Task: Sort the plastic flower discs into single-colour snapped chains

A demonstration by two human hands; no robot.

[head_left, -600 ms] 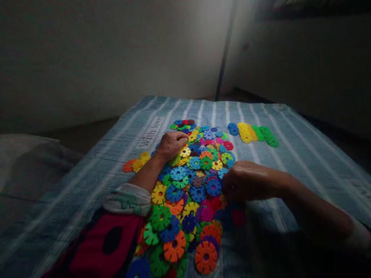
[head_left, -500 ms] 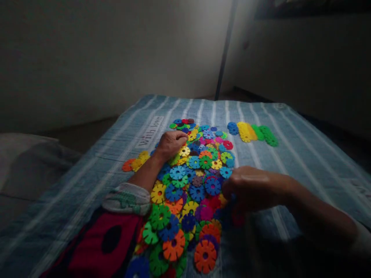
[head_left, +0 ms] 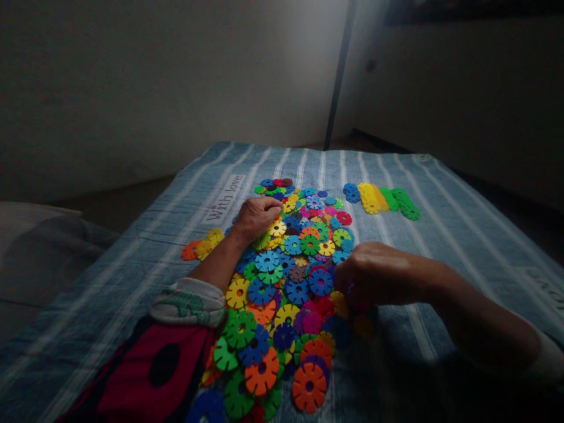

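Observation:
A long heap of colourful notched plastic discs (head_left: 298,291) is spread over a striped blue cloth (head_left: 392,346). At the heap's left side, my left hand (head_left: 257,220) rests with its fingers curled in, close to a yellow disc (head_left: 277,228). Whatever it may hold is hidden. My right hand (head_left: 372,273) is bent down over the right edge of the heap, fingers closed and in shadow. A bit of purple shows by its fingertips, too dark to make out. Below that hand lie a dark blue disc (head_left: 336,331) and an orange disc (head_left: 309,388).
Joined rows of discs lie beyond my right hand: blue (head_left: 351,192), yellow (head_left: 372,198) and green (head_left: 405,204). Left of my left forearm are yellow discs (head_left: 209,244) and an orange disc (head_left: 190,251). A wall and a thin dark pole (head_left: 338,88) stand behind.
My right hand has moved slightly up and left at the heap's edge, and discs beneath it show more. My left hand stays in place. The view has shifted a little.

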